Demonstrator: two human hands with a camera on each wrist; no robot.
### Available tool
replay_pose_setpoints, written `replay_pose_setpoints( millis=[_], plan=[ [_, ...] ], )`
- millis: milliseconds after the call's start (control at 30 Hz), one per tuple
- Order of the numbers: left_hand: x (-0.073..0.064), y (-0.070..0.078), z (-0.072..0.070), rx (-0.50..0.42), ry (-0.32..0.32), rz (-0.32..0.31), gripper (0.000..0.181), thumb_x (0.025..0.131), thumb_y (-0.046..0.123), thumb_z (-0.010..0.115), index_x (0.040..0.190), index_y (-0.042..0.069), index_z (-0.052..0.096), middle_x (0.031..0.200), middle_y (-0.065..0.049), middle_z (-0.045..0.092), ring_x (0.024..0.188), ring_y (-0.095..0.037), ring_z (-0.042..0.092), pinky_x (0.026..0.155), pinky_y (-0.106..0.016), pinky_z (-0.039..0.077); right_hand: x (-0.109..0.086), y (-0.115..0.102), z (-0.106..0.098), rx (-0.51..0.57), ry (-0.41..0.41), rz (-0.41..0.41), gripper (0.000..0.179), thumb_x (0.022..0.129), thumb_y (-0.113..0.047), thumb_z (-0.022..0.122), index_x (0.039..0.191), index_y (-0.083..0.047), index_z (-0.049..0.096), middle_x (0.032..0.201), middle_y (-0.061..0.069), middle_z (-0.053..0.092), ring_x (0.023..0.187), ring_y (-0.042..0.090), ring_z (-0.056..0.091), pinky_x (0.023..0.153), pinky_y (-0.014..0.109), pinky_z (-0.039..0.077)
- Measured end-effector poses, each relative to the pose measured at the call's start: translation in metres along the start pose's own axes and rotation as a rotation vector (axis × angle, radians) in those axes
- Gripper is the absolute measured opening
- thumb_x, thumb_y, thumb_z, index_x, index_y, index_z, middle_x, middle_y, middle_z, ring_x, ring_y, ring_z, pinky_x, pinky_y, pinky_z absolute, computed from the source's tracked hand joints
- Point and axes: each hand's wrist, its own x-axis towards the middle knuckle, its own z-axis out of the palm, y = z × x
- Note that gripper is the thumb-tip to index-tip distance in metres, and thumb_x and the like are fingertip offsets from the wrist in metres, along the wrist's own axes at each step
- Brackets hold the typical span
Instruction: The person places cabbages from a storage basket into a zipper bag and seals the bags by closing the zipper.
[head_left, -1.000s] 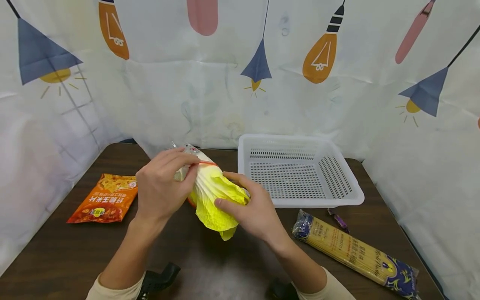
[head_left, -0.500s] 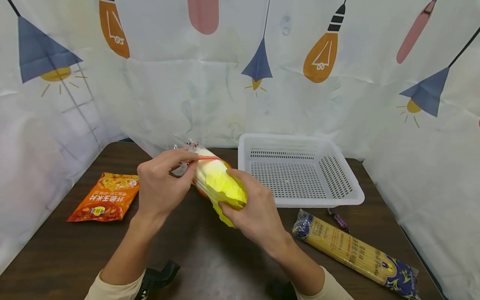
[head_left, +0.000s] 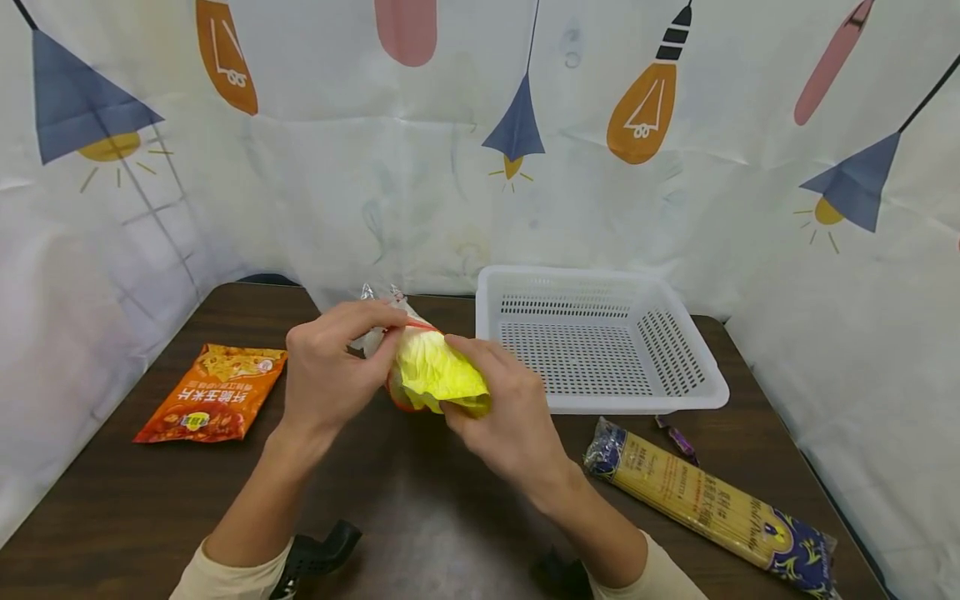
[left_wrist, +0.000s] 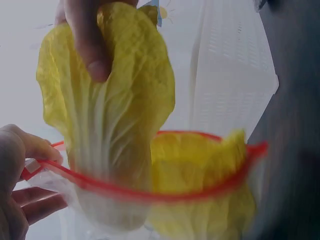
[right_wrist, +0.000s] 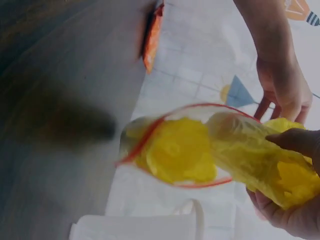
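Over the middle of the table, my right hand [head_left: 510, 408] grips the yellow leafy end of a napa cabbage [left_wrist: 110, 135], thumb on one side and fingers on the other. Its white base sits inside the mouth of a clear zip bag with a red rim [left_wrist: 130, 193]. With thumb and fingers my left hand [head_left: 333, 358] pinches that rim at one side. The left wrist view shows the bag's mouth spread wide. A second yellow-leaved cabbage [right_wrist: 182, 150] is in the bag beside the first. In the head view the left hand hides part of the bag.
A white slotted basket [head_left: 600, 406] stands at the back right. On the right lie a long pack of spaghetti [head_left: 705, 496] and a small purple-wrapped item [head_left: 680, 442]. An orange snack bag [head_left: 213, 392] lies left on the dark table [head_left: 427, 517].
The cabbage has tilted, its leafy end shifting up and away from the front edge. The right hand moved slightly with it, while the left hand keeps its pinch on the bag's rim.
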Motion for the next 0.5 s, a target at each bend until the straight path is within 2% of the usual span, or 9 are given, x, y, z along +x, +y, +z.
replay_pose_setpoints(
  millis=[200, 367, 500],
  plan=[
    [-0.001, 0.000, 0.002, 0.006, 0.006, 0.011, 0.009, 0.083, 0.003, 0.083, 0.091, 0.006, 0.083, 0.093, -0.007, 0.081, 0.096, -0.026, 0.078, 0.102, -0.009, 0.046, 0.000, 0.003, 0.008, 0.053, 0.078, 0.063, 0.059, 0.077, -0.015, 0.091, 0.131, -0.012, 0.069, 0.121, 0.003, 0.073, 0.103, 0.018, 0.071, 0.089, 0.032, 0.062],
    [0.000, 0.000, 0.003, 0.004, 0.016, 0.001, 0.010, 0.084, 0.003, 0.082, 0.092, 0.007, 0.083, 0.092, -0.007, 0.081, 0.095, -0.027, 0.078, 0.102, -0.010, 0.047, 0.000, 0.006, 0.014, 0.073, 0.115, 0.062, 0.054, 0.080, -0.017, 0.089, 0.130, -0.012, 0.069, 0.120, 0.002, 0.073, 0.102, 0.017, 0.071, 0.088, 0.031, 0.062],
    [-0.001, 0.002, 0.004, 0.011, 0.033, -0.035, 0.011, 0.083, 0.001, 0.081, 0.092, 0.007, 0.084, 0.092, -0.008, 0.081, 0.096, -0.029, 0.078, 0.101, -0.010, 0.047, 0.000, 0.008, 0.018, 0.054, 0.141, 0.037, 0.055, 0.084, -0.019, 0.087, 0.134, -0.013, 0.067, 0.119, 0.004, 0.071, 0.103, 0.018, 0.070, 0.089, 0.031, 0.062]
  ],
)
